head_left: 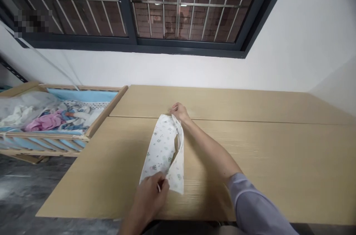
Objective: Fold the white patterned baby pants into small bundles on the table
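Observation:
A white baby garment [160, 142] with a small green and grey print lies lengthwise on the wooden tabletop [258, 161]. Its right side is lifted and puckered, and a narrow gap in the cloth shows the wood beneath. At the near end, my left hand [152, 192] is closed in a pinch on the cloth, with a bit of white showing between thumb and finger. My right hand [179, 111] reaches to the far end, its fingertips pinched on the garment's upper right corner. Whether the piece is trousers or a top I cannot tell.
To the left stands a wooden cot [107, 112] with blue lining, holding a heap of pink, white and blue clothes [50, 120]. A seam runs across the tabletop. Behind it are a white wall [167, 70] and a barred window [183, 9].

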Demonstrator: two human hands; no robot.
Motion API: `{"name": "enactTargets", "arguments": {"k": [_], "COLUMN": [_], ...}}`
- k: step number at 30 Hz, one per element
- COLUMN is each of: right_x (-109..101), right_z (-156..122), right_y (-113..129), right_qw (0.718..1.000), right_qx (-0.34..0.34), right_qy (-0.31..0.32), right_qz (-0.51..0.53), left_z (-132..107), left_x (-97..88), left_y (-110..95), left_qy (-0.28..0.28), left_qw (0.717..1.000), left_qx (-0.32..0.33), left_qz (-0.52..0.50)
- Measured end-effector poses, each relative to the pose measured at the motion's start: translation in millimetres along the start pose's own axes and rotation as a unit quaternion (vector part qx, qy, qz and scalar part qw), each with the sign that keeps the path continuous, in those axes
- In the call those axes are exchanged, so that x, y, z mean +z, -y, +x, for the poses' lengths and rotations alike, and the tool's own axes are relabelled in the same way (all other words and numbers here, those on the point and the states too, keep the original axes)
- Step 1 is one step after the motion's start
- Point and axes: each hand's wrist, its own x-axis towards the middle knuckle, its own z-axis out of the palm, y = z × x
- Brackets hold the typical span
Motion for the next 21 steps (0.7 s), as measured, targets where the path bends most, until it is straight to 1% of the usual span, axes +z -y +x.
{"name": "enactTargets", "arguments": {"k": [3,5,7,10,12,13,14,15,17,18,19,20,21], "right_x": [35.5,56.2,72.6,86.8,89.2,88.4,86.3,83.0,73.7,68.0,62.2,56.3,50.8], "right_z": [1.2,1.2,0.8,-0.8,-4.4,-8.1,-13.8,-22.2,-48.5,-66.8,-88.1,-111.5,-135.9], "right_y": [12.9,18.1,21.6,27.0,32.5,36.1,40.4,45.0,54.8,59.3,63.1,65.9,67.4], "right_qw": [1.000,0.999,0.999,0.997,0.995,0.994,0.992,0.991,0.985,0.976,0.958,0.930,0.895], "right_qx": [-0.008,-0.008,-0.008,-0.008,-0.015,-0.025,-0.039,-0.055,-0.119,-0.168,-0.231,-0.302,-0.362], "right_qy": [-0.004,-0.006,-0.005,0.003,0.010,0.013,0.016,0.018,0.044,0.074,0.119,0.176,0.238], "right_qz": [-0.016,-0.033,-0.052,-0.082,-0.101,-0.109,-0.116,-0.120,-0.121,-0.119,-0.117,-0.112,-0.110], "left_z": [-7.5,-10.6,-12.6,-14.7,-16.7,-18.2,-20.1,-22.4,-27.8,-30.6,-33.4,-36.0,-38.3], "left_x": [-14.9,-18.4,-17.1,-10.5,-5.8,-3.7,-1.5,0.9,7.1,11.1,15.7,20.9,26.4], "left_y": [30.7,47.7,61.2,74.6,78.9,79.8,80.0,79.6,78.3,78.0,78.2,79.0,80.4], "left_qy": [-0.014,-0.025,-0.037,-0.043,-0.046,-0.064,-0.095,-0.141,-0.234,-0.264,-0.278,-0.279,-0.272], "left_qw": [0.998,0.994,0.989,0.987,0.985,0.981,0.976,0.968,0.942,0.928,0.916,0.906,0.898], "left_qx": [-0.048,-0.082,-0.105,-0.109,-0.112,-0.112,-0.099,-0.072,0.024,0.082,0.136,0.177,0.207], "left_qz": [0.023,0.061,0.096,0.112,0.125,0.144,0.169,0.195,0.238,0.249,0.258,0.266,0.276]}}
